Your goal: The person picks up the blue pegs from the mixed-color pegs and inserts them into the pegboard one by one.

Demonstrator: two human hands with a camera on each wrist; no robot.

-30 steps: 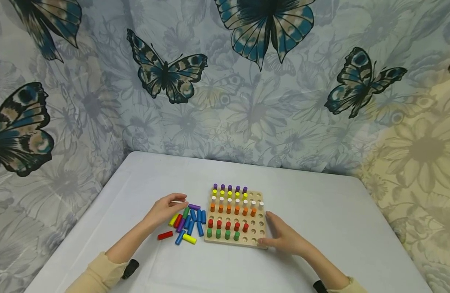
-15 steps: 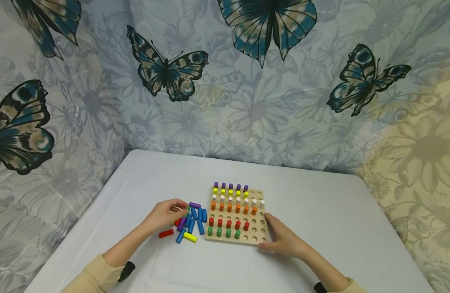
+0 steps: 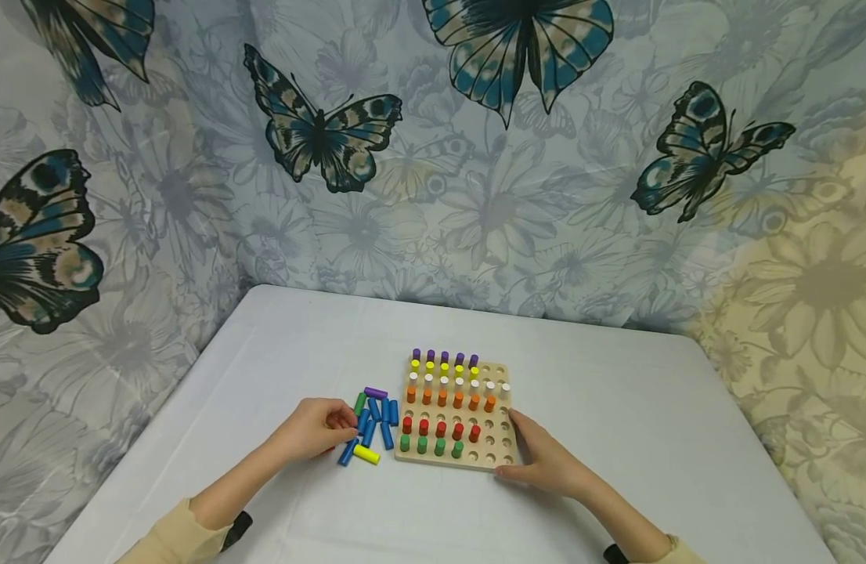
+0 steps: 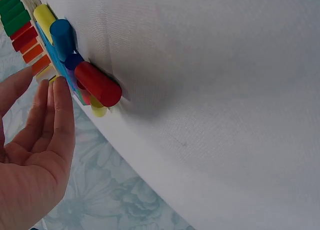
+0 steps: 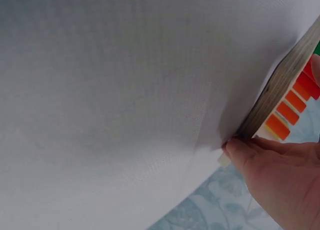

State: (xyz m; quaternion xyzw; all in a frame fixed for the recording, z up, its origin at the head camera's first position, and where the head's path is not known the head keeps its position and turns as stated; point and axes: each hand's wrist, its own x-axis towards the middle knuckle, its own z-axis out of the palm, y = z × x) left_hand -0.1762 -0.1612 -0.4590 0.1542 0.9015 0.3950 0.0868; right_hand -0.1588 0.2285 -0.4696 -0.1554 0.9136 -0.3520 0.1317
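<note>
Pegboard [image 5: 287, 74]: squarish lt. wood slab, grain visible along its edge, round holes drilled in rows.
Standing pegs [image 3: 442, 399]: smooth plain cylinders, flat-topped; rows, far to near: purple, yellow, white, orange, red, green.
Loose pegs [image 3: 369, 433]: same shape, mostly blue, heaped just L of the pegboard on the desk [image 3: 405, 521]; part of heap hidden behind the left hand [image 3: 313, 428].
Cloth [image 4: 200, 89]: white, fine weave, covers desk.
Backdrop [image 3: 362, 227]: pale, printed w/ flowers & dark butterflies.
Left-hand fingers: over heap's L side, loosely bent, moderate gap betw. thumb & the rest (plainest in left wrist view); contact w/ a peg, cannot tell.
Right hand [image 3: 546, 458]: at pegboard's R side, thumb by near corner, fingers spread wide of it, touching the wood edge.
Change vs. 1.0 s ago: left hand has come nearer from heap's far end; green peg [image 3: 360, 404] now shows well, L-hand red & yellow pegs mostly covered in head view. Right hand & pegboard hold position; standing rows same.
Axes: standing pegs vert.; loose ones horiz. Purple peg [image 3: 376, 392] lies approx. L–R, blues mostly near–far, yellow peg [image 3: 366, 454] slants, near end to R. Red peg [image 4: 97, 84] turns a round end toward left wrist cam.
</note>
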